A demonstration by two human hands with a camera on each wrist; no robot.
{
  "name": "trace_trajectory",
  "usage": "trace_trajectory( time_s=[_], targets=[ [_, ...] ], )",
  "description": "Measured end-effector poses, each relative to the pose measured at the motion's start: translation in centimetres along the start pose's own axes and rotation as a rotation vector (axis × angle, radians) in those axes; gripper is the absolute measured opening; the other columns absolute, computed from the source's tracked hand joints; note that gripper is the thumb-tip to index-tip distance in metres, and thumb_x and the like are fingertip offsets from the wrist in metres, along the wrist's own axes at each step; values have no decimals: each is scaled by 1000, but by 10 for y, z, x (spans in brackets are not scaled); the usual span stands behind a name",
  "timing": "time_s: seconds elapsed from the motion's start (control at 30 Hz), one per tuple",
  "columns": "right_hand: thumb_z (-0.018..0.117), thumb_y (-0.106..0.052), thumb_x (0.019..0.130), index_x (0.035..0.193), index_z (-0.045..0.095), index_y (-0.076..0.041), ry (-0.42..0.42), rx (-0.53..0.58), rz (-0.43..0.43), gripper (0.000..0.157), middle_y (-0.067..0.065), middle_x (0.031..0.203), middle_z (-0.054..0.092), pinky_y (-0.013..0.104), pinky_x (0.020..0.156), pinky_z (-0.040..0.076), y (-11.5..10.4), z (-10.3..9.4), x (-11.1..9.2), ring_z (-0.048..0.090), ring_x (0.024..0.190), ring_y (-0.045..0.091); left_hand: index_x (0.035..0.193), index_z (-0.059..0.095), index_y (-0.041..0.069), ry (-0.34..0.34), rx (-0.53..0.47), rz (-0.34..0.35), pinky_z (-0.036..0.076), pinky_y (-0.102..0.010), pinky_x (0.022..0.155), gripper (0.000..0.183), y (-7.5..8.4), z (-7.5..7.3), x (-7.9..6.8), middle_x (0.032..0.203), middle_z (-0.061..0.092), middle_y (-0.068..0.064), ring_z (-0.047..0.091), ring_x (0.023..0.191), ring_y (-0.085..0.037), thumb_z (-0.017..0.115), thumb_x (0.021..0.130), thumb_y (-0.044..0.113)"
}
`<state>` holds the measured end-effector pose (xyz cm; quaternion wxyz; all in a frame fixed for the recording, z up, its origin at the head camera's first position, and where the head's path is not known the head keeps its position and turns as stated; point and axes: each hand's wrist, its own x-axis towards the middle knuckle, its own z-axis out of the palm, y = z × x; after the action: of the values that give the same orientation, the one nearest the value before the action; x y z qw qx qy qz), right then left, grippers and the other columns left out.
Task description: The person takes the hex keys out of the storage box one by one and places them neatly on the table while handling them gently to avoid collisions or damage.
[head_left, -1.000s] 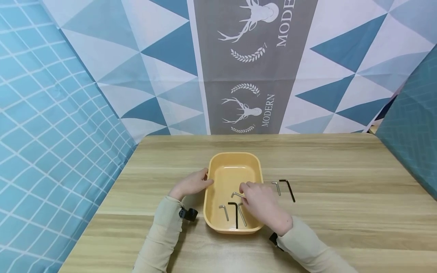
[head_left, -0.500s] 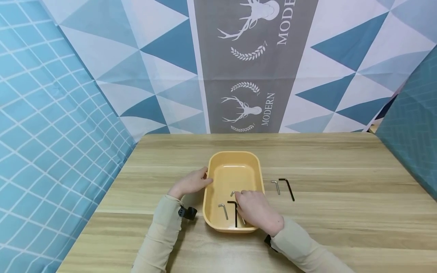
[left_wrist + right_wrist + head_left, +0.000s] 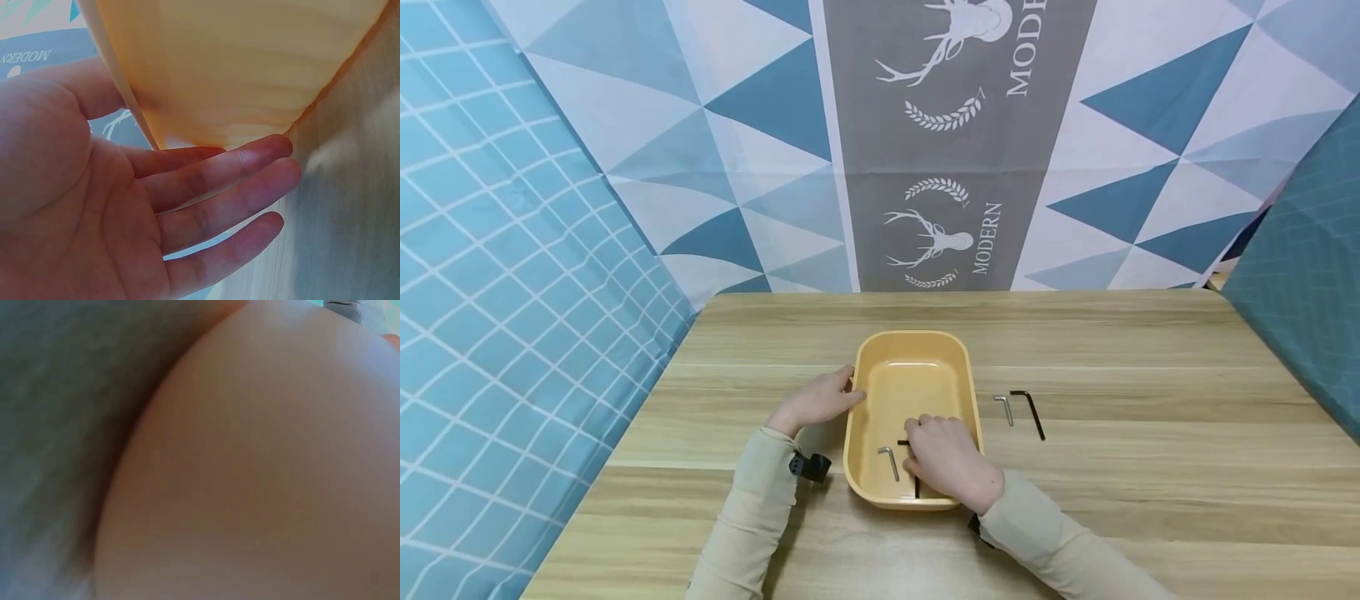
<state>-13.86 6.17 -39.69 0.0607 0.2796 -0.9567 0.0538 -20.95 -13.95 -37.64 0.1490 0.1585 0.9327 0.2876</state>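
A yellow plastic tray stands on the table. My left hand grips its left wall, thumb over the rim and fingers along the outside, as the left wrist view of the hand also shows. Inside the near half of the tray, my right hand is lowered palm down with bent fingers over a black hex key, which it partly covers. I cannot tell whether the right fingers pinch anything. Just left of them lies a short silver hex key. The right wrist view is almost filled by a blurred close-up of the hand.
To the right of the tray, another silver hex key and a longer black hex key lie on the wooden table. Patterned cloth hangs behind the table's back edge.
My right hand has moved left and slightly towards me inside the tray. The two silver hex keys seen near it earlier are now hidden beneath it. The left hand stays on the wall.
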Motion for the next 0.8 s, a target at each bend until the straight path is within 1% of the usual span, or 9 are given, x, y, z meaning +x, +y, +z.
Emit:
trace_trajectory(
  time_s=[0.17, 0.3, 0.43, 0.63, 0.8],
  targets=[
    [71, -23, 74, 69, 51, -9, 16, 2, -7, 24, 0, 57, 45, 25, 41, 32, 0, 2, 1, 43, 48, 12, 106, 51, 4, 2, 6, -4, 39, -28, 55, 28, -1, 0, 1, 75, 52, -4, 47, 64, -16, 50, 89, 26],
    [67, -15, 74, 69, 53, -7, 15, -13, -1, 17, 1, 59, 47, 26, 42, 33, -2, 2, 2, 46, 49, 14, 108, 51, 4, 4, 2, -2, 41, -29, 58, 29, -2, 0, 1, 78, 54, -5, 49, 67, -17, 50, 90, 27],
    [61, -7, 71, 67, 54, -7, 17, -8, 8, 8, 2, 59, 49, 27, 42, 34, -2, 2, 2, 48, 51, 15, 112, 51, 3, 8, 0, 1, 44, -30, 63, 33, -1, 0, 1, 84, 57, -6, 52, 72, -17, 50, 90, 27],
    [59, -4, 71, 65, 53, -7, 47, -13, 1, 9, 2, 59, 50, 28, 42, 35, -3, 4, 2, 49, 50, 15, 111, 51, 2, 12, -12, 12, 45, -31, 65, 32, 0, 0, 0, 85, 58, -7, 53, 73, -17, 51, 90, 26],
    [58, -3, 72, 64, 53, -7, 79, -36, -16, 10, 2, 58, 48, 27, 41, 33, -4, 3, 1, 46, 49, 14, 109, 51, 3, 9, -16, 10, 44, -30, 64, 30, 0, 0, 0, 84, 58, -6, 52, 72, -17, 51, 90, 26]
  ],
)
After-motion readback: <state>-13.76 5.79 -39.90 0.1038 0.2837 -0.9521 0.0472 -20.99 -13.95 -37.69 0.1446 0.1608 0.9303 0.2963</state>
